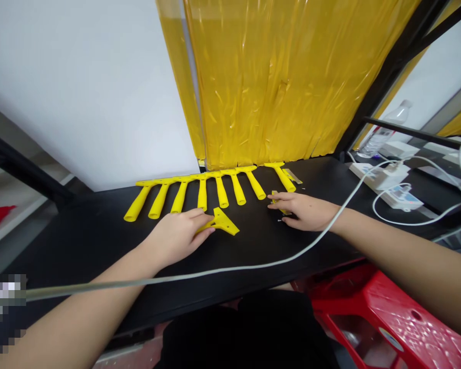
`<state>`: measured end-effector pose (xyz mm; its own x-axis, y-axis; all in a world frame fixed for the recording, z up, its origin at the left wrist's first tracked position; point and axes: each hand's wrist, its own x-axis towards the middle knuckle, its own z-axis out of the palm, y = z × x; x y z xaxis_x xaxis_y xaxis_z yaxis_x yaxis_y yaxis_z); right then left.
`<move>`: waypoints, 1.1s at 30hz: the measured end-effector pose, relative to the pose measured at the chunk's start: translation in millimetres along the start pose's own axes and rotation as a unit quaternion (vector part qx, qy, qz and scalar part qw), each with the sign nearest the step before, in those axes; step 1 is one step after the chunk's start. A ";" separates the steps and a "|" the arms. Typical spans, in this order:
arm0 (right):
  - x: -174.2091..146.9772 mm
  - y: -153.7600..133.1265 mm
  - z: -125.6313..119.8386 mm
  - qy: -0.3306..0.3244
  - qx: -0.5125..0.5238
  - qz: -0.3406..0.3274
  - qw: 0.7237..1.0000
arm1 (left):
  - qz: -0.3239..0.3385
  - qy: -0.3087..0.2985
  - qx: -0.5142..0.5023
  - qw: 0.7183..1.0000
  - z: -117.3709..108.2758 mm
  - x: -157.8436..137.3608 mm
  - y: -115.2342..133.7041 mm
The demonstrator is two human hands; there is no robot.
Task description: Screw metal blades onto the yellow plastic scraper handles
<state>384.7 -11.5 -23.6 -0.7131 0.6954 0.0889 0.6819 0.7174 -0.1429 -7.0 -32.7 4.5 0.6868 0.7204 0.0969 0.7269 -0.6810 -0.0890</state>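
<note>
My left hand point(179, 233) is closed around the handle of a yellow plastic scraper point(226, 223), whose flared flat head points right, just above the black table point(230, 251). My right hand point(307, 211) rests low over the table, its fingers curled over a small flat yellowish strip point(275, 196) that they partly cover. Behind both hands, several more yellow scrapers stand in a row with handles toward me, one of them a handle point(202, 195) near the middle. A separate yellow scraper point(285, 178) lies at the row's right end, with a similar flat strip point(294, 176) beside it.
A white cable point(223, 270) hangs across in front of my hands. To the right lie a white power strip point(392, 187) with plugs and a clear bottle point(384, 130). Yellow film point(280, 82) covers the back. A red stool point(407, 312) stands below right.
</note>
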 end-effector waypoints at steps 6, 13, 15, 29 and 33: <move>1.5 -4.6 0.6 -0.009 0.004 -0.006 1.000 | 0.004 -0.009 -0.011 1.000 6.3 0.1 -4.8; 2.9 -6.6 13.3 0.051 -0.020 -0.033 0.998 | 0.018 -0.012 -0.004 1.000 10.0 0.4 -3.6; 4.1 -4.1 17.3 0.070 -0.030 -0.044 0.996 | 0.020 -0.015 -0.005 1.000 9.9 0.7 -3.6; 24.1 30.6 16.9 0.078 -0.033 -0.023 0.996 | 0.016 -0.038 -0.009 0.999 6.7 -0.4 -2.6; 33.6 39.3 13.8 0.055 -0.030 -0.023 0.998 | 0.014 -0.041 -0.007 0.999 5.4 -0.4 -1.7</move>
<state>385.3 39.4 -39.9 -0.7242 0.6591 0.2028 0.6591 0.7480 -0.0776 -8.5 -31.2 -0.7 0.7056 0.7085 0.0124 0.7071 -0.7029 -0.0772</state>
